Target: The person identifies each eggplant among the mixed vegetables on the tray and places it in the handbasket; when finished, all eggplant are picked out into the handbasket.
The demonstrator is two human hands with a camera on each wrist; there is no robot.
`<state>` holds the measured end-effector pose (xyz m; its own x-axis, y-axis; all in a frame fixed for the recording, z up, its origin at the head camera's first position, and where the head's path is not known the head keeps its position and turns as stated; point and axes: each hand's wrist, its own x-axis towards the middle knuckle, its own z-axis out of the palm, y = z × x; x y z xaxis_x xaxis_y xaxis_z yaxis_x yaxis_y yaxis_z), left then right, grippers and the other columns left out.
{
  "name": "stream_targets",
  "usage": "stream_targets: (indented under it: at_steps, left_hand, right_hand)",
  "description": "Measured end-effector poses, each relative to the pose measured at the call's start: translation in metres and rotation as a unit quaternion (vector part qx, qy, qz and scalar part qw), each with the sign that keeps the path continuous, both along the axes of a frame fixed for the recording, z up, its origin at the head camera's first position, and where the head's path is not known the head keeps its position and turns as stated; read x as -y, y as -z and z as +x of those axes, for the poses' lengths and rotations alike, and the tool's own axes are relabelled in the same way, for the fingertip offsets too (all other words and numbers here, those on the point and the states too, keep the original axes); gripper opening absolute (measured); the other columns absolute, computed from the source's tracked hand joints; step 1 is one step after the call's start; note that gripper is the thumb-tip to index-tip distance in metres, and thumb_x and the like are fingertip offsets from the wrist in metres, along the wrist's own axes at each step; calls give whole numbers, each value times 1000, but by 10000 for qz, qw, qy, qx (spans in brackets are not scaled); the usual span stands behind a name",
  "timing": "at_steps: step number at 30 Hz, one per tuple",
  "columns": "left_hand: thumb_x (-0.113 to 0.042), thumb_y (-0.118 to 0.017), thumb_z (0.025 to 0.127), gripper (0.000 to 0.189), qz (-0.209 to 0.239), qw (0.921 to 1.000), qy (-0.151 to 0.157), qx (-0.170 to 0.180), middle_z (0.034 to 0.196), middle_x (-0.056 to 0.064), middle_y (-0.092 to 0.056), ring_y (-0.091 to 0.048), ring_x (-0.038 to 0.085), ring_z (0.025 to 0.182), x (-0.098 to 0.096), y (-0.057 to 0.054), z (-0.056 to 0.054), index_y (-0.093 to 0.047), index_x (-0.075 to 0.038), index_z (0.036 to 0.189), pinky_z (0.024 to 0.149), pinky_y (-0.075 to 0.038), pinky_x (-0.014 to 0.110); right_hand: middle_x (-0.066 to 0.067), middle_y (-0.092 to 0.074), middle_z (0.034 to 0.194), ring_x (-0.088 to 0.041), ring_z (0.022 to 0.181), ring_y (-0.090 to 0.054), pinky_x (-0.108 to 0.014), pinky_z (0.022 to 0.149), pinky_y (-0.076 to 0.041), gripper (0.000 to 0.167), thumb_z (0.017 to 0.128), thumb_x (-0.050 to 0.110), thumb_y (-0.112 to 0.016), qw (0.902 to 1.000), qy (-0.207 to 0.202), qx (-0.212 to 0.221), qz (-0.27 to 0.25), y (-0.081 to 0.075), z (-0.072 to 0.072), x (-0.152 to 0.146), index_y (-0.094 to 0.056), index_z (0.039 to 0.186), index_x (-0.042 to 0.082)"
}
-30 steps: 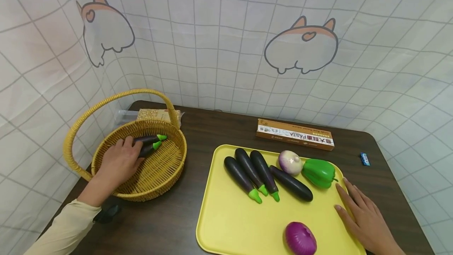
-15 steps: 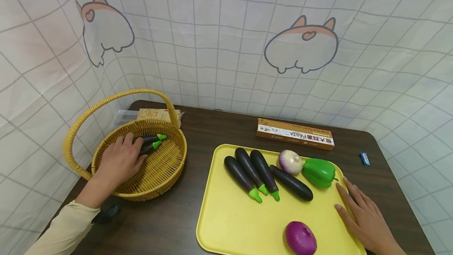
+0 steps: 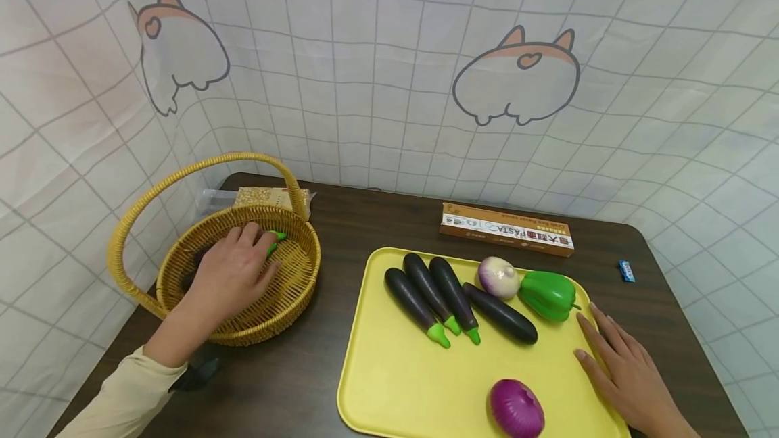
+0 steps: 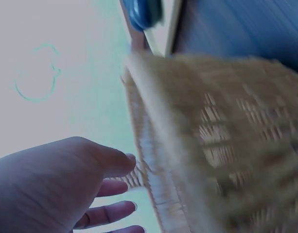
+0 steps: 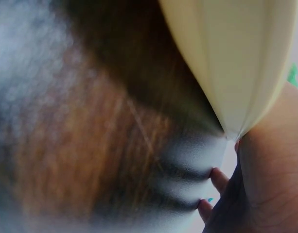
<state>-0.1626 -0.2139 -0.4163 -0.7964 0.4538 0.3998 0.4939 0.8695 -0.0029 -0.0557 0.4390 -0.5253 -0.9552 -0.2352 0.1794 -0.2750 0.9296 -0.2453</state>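
Note:
In the head view my left hand [image 3: 234, 272] hovers inside the yellow wicker basket [image 3: 307, 282], its fingers loosely bent over the eggplants. Their green stem ends [image 3: 278, 236] poke out past my fingers, while my hand hides most of the dark bodies. The left wrist view has my thumb and fingers [image 4: 114, 211] apart, with nothing between them, beside the basket's woven wall [image 4: 226, 126]. On the far right, my right hand [image 3: 627, 374] rests with spread fingers over the right rim of the yellow tray [image 3: 414, 384], close to a green bell pepper [image 3: 550, 296].
Several eggplants [image 3: 420, 303], a white-purple onion [image 3: 499, 278] and a purple onion [image 3: 517, 409] lie on the tray. Behind it is a pasta box [image 3: 507, 229]; a small blue packet [image 3: 627, 271] lies right. The basket's tall handle [image 3: 201, 164] arches up, with a bag of grains [image 3: 264, 197] behind.
My left hand has shifted right within the basket, from the eggplants' dark ends toward their green stems. The right hand and the tray's contents stay put.

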Motion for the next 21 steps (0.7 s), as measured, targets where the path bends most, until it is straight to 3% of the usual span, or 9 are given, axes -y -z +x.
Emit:
stream_targets:
  at_steps: [4,11,16,21]
  left_hand:
    - [-18,-79,93,37,-13,9998,173,77,109,24,-59,-57,41,87,-18,-6,2,-64,3,120,72,-53,52]
    - [-20,-80,93,31,238,9969,700,-261,104,17,-59,-57,35,86,-53,-8,10,-66,-1,113,73,-53,48]
    - [-25,-82,94,30,455,9947,921,-86,101,9,-58,-56,28,85,-84,2,18,-69,-5,113,71,-52,42]
    - [-31,-81,95,35,579,9942,875,228,101,7,-60,-58,25,83,-115,20,24,-69,-6,115,64,-52,37]
  right_hand:
    - [-9,-15,175,-53,149,-26,-69,119,-9,66,110,30,-58,10000,-14,7,-27,-1,0,-1,-30,168,19]
    - [-8,-15,175,-53,149,-27,-69,119,-9,65,110,30,-58,10000,-22,-17,-34,-1,0,0,-31,168,19]
    - [-8,-16,175,-53,149,-27,-68,119,-10,65,110,29,-59,9999,-58,-90,-53,-1,0,-2,-32,168,18]
    - [-8,-16,175,-53,149,-27,-68,120,-9,65,110,29,-59,9999,-57,-75,-50,0,0,-2,-32,168,18]
